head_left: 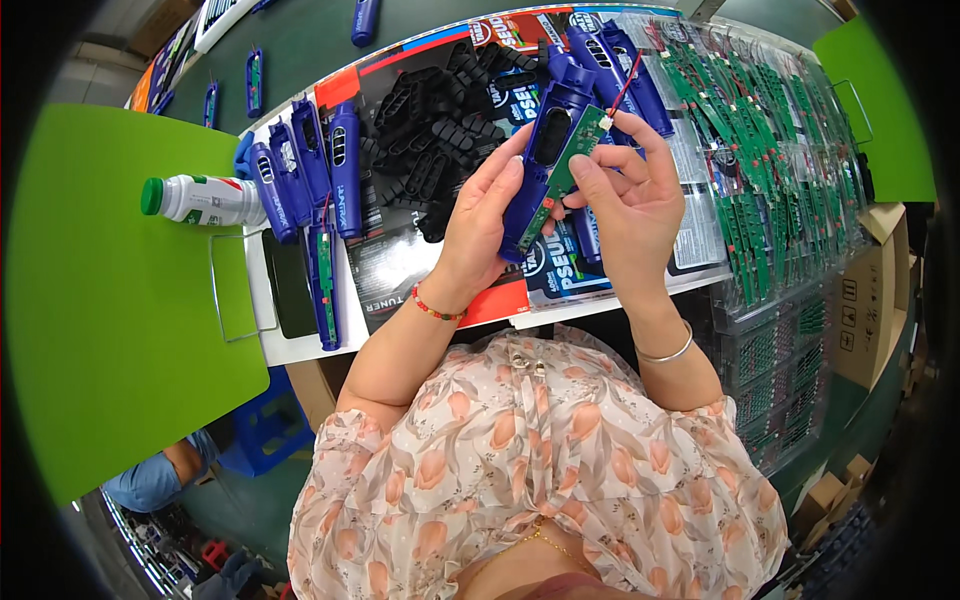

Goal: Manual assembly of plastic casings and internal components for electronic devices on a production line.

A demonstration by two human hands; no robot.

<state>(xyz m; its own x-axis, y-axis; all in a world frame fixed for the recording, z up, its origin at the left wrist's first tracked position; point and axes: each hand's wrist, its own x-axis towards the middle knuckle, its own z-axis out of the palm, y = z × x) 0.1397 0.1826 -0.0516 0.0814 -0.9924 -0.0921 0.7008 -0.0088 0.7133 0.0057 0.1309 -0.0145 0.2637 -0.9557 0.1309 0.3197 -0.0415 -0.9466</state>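
Observation:
My left hand (472, 225) is wrapped around a long dark blue plastic housing (533, 182), tilted with its open side facing up. An oval cut-out in the housing shows something black. With thumb and fingers, my right hand (637, 205) grips a narrow green circuit board (566, 176) that lies slanted along the housing. A white connector (605, 123) with a red wire sticks out at the board's upper end. The board's lower end is against the housing; whether it is seated inside I cannot tell. My right fingertips are partly hidden behind the board.
Black molded parts (430, 130) lie heaped left of my hands. Several blue housings (345, 165) stand at the left, one with a board (325, 285); more housings (595, 60) lie beyond. Trays of green boards (745, 150) fill the right. A green-capped bottle (215, 200) lies left.

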